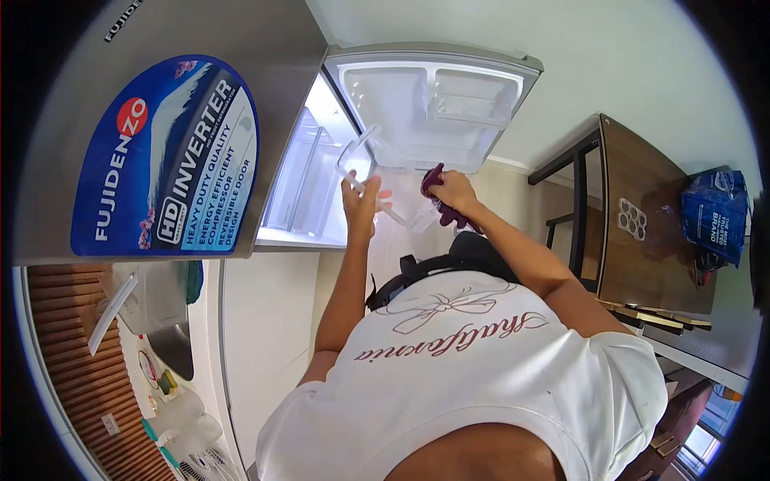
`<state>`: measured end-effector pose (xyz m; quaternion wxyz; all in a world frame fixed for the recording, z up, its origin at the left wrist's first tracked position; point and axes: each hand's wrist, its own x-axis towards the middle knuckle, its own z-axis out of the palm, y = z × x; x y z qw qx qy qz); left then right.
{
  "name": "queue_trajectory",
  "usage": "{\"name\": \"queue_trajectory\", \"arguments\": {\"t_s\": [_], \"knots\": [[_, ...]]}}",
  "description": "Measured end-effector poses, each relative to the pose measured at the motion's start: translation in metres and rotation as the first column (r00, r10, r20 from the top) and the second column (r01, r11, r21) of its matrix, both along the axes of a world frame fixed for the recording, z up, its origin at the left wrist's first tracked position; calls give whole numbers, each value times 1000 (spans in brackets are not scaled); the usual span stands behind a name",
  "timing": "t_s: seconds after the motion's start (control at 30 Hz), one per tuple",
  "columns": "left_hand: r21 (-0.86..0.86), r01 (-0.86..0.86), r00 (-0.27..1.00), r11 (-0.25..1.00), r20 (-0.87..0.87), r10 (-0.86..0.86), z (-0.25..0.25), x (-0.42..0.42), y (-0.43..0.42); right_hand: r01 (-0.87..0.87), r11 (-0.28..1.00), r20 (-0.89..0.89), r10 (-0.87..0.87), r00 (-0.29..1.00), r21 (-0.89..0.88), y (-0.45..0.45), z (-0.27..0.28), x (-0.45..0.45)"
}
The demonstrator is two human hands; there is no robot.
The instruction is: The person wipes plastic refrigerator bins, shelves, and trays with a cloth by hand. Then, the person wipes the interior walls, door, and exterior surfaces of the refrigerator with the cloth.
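Note:
A clear plastic shelf or bin (393, 212) with a pale rim is held at its left side by my left hand (361, 204), whose fingers are wrapped on it. My right hand (455, 192) grips a dark purple cloth (433, 178) at the right end of the clear piece. Part of the cloth hangs below my right hand. Both hands are in front of the open lower compartment of the fridge (309, 176), which is lit inside. The open fridge door (429, 100) with its clear door bins stands beyond my hands.
The upper fridge door (160, 160) with a large blue sticker is at the left. A brown table (642, 272) at the right holds a clear egg-shaped tray (631, 219) and a blue bag (714, 216). A counter with a sink (172, 349) is at the lower left.

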<state>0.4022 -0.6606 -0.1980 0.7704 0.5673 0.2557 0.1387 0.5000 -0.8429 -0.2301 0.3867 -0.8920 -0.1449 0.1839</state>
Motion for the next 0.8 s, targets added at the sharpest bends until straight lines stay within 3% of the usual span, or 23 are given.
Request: {"name": "queue_trajectory", "arguments": {"t_s": [0.17, 0.27, 0.33, 0.37, 0.4, 0.47, 0.53, 0.6, 0.67, 0.7, 0.77, 0.8], "knots": [[-155, -121, 992, 980, -51, 114, -20, -6, 7, 0, 999, 15, -1, 1000, 40, 9, 9, 4], [-144, -279, 959, 949, -80, 270, -36, -1, 12, -9, 996, 159, -6, 987, 94, 30, -10, 25], [-142, -321, 945, 936, -105, 308, -40, -4, 18, -57, 943, 462, -108, 880, 329, 51, -44, 61], [-135, -356, 932, 925, -118, 342, -42, -4, 22, -31, 945, 333, -84, 939, 326, 61, -32, 78], [-131, -364, 929, 922, -123, 349, -45, -5, 23, -36, 944, 327, -78, 942, 328, 74, -31, 97], [-182, -389, 918, 903, -153, 365, -53, -7, 24, -38, 944, 503, -141, 853, 329, 105, -28, 135], [-147, -404, 897, 903, -258, 359, -67, -7, 23, -66, 957, 642, -138, 754, 284, 137, -32, 166], [-158, -381, 902, 911, -279, 329, -81, -6, 16, -82, 989, 620, -12, 784, 122, 157, -41, 189], [-192, -390, 901, 901, -280, 331, -99, -2, 7, -89, 989, 829, 150, 538, -121, 168, -78, 205], [-223, -393, 901, 892, -284, 327, -108, -1, 5, -91, 989, 828, 149, 540, -119, 170, -95, 210], [-224, -404, 897, 887, -287, 336, -125, 3, 2, -47, 925, 802, 352, 484, -377, 168, -136, 216], [-230, -408, 898, 883, -278, 343, -137, 7, 1, -50, 925, 804, 353, 479, -376, 166, -156, 220]]}}
